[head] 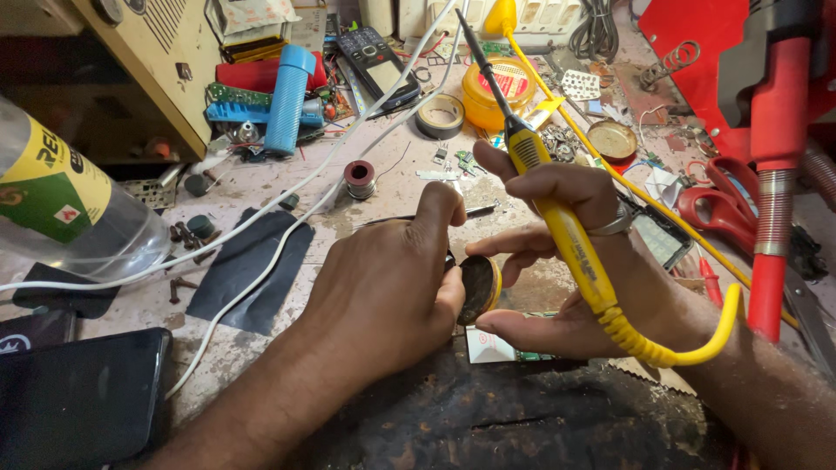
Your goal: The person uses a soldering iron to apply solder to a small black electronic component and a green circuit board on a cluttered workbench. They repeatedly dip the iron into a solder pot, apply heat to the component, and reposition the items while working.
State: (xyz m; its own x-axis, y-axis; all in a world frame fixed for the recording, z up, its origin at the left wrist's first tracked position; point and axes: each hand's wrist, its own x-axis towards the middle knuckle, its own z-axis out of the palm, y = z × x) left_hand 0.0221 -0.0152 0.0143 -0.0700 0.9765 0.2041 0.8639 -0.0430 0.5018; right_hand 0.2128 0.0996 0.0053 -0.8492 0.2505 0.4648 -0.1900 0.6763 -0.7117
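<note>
My right hand grips a yellow soldering iron between its upper fingers, its dark tip pointing up and away from me. The same hand's thumb and lower fingers hold a small round yellow tin tilted on edge, its dark inside facing left. My left hand is curled shut against that tin; thin metal tweezers stick out beyond its thumb. What the left fingers pinch is hidden. A small circuit board lies on the bench under both hands.
White cables cross the cluttered bench. A clear plastic bottle lies at left, a dark phone at bottom left. A solder spool, tape roll, orange tub, red scissors and a red tool surround the hands.
</note>
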